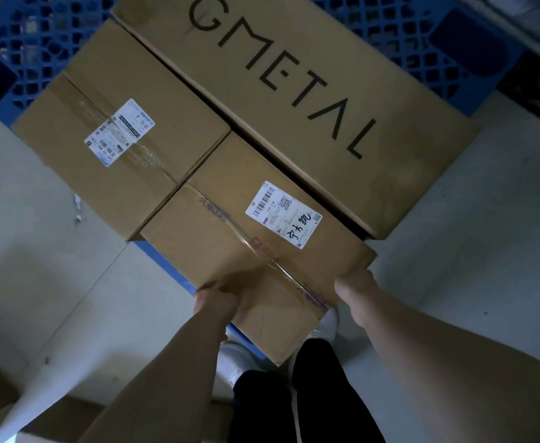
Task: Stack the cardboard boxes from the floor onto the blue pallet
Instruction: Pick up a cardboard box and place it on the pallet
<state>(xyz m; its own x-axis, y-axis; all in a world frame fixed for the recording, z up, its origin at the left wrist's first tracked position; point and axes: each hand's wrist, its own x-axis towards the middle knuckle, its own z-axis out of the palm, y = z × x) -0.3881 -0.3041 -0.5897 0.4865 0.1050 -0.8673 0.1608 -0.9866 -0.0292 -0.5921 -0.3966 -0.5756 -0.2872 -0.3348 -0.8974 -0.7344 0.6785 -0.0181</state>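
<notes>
Both grips held labelled box (pixel 230 247) at 6 o'clock: left hand (pixel 215 297) at near corner, right hand (pixel 355 282) at near edge. GMETAL box (pixel 294 91) lay at 1 o'clock on blue pallet (pixel 22 43).

On my feed, a blue pallet (pixel 390 36), its deck a diamond lattice, spans the top of the frame beneath three plain brown cartons. The largest box (pixel 342 174), upper right, carries black GMETAL lettering (pixel 281 75). The label (pixel 120 132) on the left box (pixel 173 123) and the label (pixel 283 214) on the nearest box (pixel 211 241) are white with black barcodes. Pale grey floor (pixel 486 219) flanks them; black trousers (pixel 320 394) and white shoes (pixel 233 356) sit at bottom centre.
</notes>
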